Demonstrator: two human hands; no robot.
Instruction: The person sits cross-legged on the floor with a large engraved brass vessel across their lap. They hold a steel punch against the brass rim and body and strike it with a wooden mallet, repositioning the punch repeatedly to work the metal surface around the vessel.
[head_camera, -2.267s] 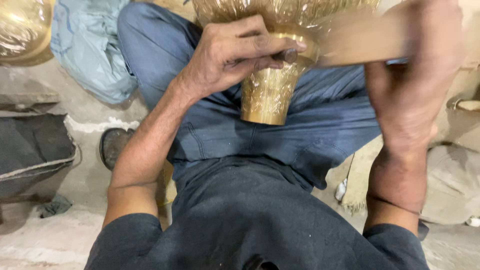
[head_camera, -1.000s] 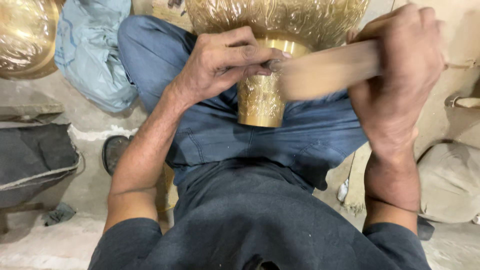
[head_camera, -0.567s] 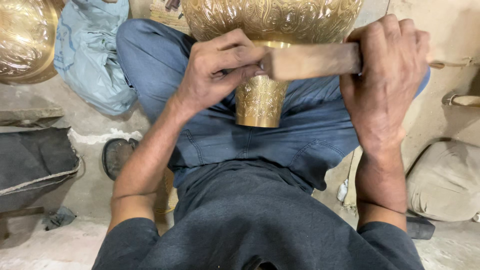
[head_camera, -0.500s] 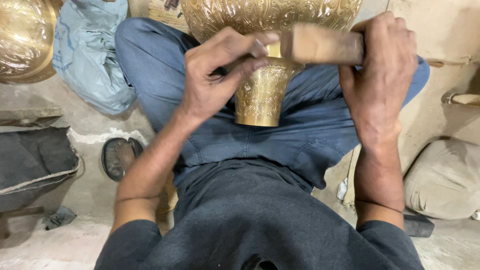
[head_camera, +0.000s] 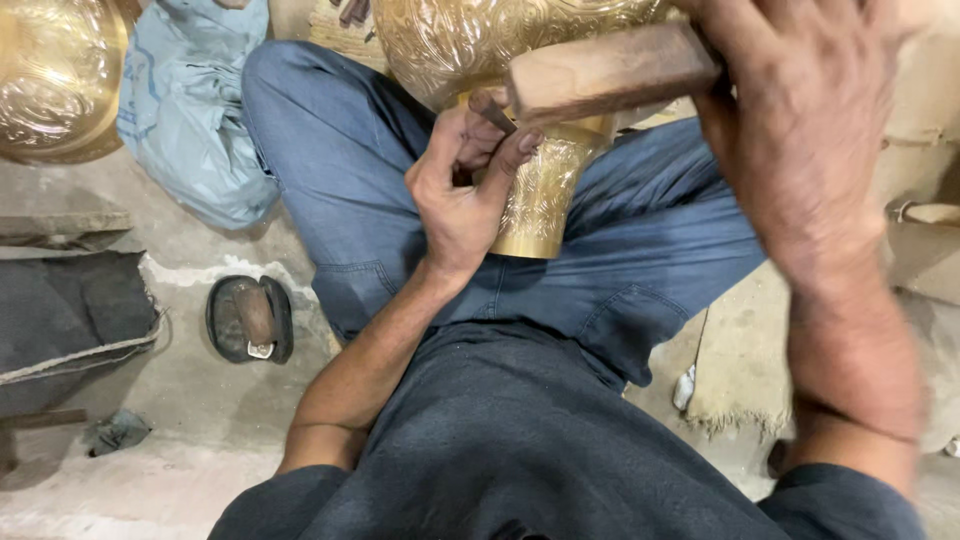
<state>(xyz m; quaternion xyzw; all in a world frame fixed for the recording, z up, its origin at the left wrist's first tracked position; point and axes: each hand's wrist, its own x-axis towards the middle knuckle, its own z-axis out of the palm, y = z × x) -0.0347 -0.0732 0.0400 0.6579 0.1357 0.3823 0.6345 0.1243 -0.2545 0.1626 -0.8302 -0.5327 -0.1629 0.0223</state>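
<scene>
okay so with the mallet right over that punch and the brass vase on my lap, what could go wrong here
The wooden mallet sits right above the left hand pinching the punch; a glancing blow could hit the fingers. The brass vase rests only on the lap, so it might shift and the punch may skid across the pattern.

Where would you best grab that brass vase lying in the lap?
Probably by its narrow neck, coming from the side where the left hand now rests. The vase lies tipped across the legs, its wide embossed belly too broad for fingers to close around, while the slim neck flares at the end, which should stop a grip slipping. The right hand holds a wooden mallet.
</scene>
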